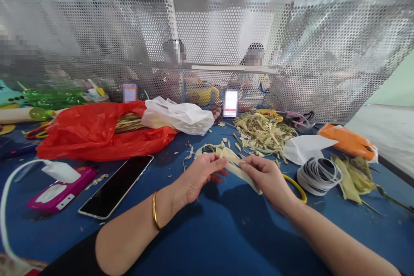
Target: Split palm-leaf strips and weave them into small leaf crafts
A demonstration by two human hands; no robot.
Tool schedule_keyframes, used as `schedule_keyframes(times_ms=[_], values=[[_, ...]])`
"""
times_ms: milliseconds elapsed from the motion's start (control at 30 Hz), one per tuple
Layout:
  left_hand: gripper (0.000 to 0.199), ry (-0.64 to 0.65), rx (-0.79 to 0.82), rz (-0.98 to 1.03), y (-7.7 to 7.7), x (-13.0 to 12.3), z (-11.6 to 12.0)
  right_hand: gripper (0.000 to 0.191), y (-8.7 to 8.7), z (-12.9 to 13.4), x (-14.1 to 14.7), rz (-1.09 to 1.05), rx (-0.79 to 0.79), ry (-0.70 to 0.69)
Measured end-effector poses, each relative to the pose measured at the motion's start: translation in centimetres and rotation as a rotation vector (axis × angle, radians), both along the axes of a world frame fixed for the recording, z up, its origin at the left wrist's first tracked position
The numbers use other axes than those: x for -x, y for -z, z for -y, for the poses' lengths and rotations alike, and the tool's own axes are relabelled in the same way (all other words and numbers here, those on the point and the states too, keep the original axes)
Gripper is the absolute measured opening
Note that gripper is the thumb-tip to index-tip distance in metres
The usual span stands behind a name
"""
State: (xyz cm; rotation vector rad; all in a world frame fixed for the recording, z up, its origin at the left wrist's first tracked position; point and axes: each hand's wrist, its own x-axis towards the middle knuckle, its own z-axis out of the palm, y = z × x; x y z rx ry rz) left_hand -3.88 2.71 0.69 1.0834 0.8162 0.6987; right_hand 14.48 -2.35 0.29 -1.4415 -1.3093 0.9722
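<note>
A pale strip of dried husk [243,173] is held between my two hands above the blue table. My left hand [207,170], with a gold bangle at the wrist, pinches its upper end between thumb and fingers. On its right side my right hand [263,172] grips it with thumb and bent fingers. Something thin and dark shows by the right fingertips, too small to make out. A yellow loop [302,190] lies partly hidden behind my right wrist. Beyond the hands is a heap of husk scraps [263,131].
A spool of white cord [318,176], loose husks [352,181] and an orange packet [349,139] lie right. To the left are a red plastic bag [84,131], a black phone [118,187] and a magenta power strip [61,189]. A perforated metal screen [207,30] stands behind; people sit beyond it.
</note>
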Motion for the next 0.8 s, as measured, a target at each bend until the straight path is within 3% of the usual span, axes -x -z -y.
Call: schedule_keyframes(times_ms=[167,367,600,700,767,800], values=[[0.020,-0.064,-0.009,-0.028,0.6,-0.7,0.6,0.038,0.0,0.4,0.9,-0.058,0.075,-0.071],[0.008,-0.069,-0.182,-0.095,0.6,-0.5,0.3,0.033,-0.5,0.9,0.6,-0.046,0.301,-0.371],[0.018,-0.067,-0.215,-0.124,0.2,-0.5,0.5,0.030,-0.2,0.7,0.4,-0.013,0.315,-0.373],[0.029,-0.139,-0.196,-0.106,-0.1,0.1,-0.1,0.033,-1.7,0.5,0.0,-0.047,0.149,-0.168],[0.034,-0.213,-0.248,-0.144,-0.6,0.9,-1.0,0.032,-3.7,0.4,-1.4,0.092,-0.049,0.122],[0.032,-0.250,-0.313,-0.210,-0.9,1.4,-1.5,0.029,-4.8,0.5,-2.7,0.266,-0.137,0.283]])
